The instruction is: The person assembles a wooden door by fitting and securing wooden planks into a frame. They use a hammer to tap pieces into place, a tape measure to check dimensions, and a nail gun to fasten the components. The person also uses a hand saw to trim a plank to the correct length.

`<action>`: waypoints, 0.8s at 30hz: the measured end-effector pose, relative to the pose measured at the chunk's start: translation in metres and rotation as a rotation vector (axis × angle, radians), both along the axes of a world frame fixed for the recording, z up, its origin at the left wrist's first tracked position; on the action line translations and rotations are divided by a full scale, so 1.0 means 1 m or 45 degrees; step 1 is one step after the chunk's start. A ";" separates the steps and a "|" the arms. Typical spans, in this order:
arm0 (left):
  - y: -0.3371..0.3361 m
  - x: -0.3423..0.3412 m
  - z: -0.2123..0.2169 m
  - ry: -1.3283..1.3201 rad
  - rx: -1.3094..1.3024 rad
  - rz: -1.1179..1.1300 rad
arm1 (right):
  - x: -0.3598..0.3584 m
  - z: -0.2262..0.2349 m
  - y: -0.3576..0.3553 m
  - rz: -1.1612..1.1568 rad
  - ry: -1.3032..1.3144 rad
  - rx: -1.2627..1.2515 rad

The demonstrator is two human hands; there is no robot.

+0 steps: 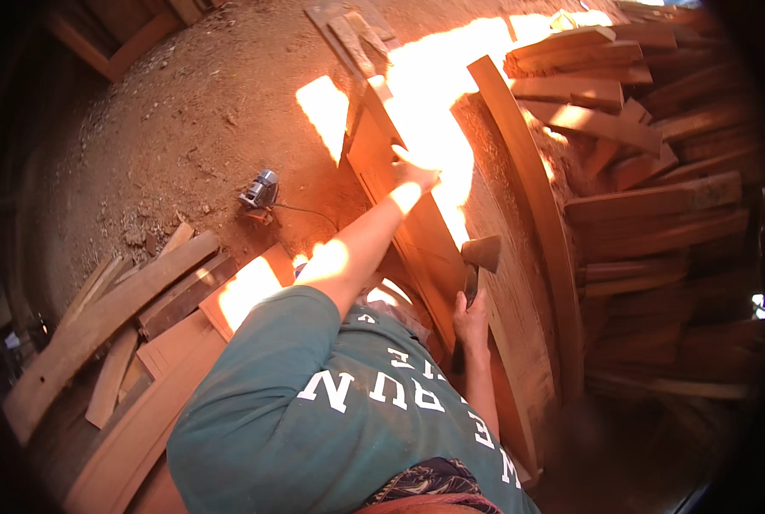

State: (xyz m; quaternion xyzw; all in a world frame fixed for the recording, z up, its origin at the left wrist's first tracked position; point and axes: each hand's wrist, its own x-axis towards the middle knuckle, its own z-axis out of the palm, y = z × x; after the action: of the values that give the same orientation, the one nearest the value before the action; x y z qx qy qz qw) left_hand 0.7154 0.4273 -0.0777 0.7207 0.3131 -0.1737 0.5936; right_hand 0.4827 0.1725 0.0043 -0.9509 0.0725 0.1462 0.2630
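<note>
1. The right hand (471,324) is closed around the handle of a mallet (480,257), its head raised just above the hand.
2. The left hand (412,171) lies flat and open on the long wooden board (417,240), farther up.
3. The board's long axis runs away from the person, between both hands, beside a curved plank (528,188).

I wear a teal short-sleeved T-shirt (314,411) with white block lettering; my forearms are bare, and a dark patterned waistband (425,480), perhaps shorts, shows below.
</note>
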 end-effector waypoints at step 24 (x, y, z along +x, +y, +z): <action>0.118 -0.172 0.013 0.445 -0.614 0.692 | 0.081 -0.066 0.021 -0.135 0.946 0.523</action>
State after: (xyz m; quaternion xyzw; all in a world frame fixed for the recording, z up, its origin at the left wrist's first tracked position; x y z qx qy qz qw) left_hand 0.5433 0.5454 -0.0645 0.4113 0.5389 -0.1989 0.7078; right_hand 0.5637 0.1938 -0.0616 -0.7563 0.1806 0.4767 0.4100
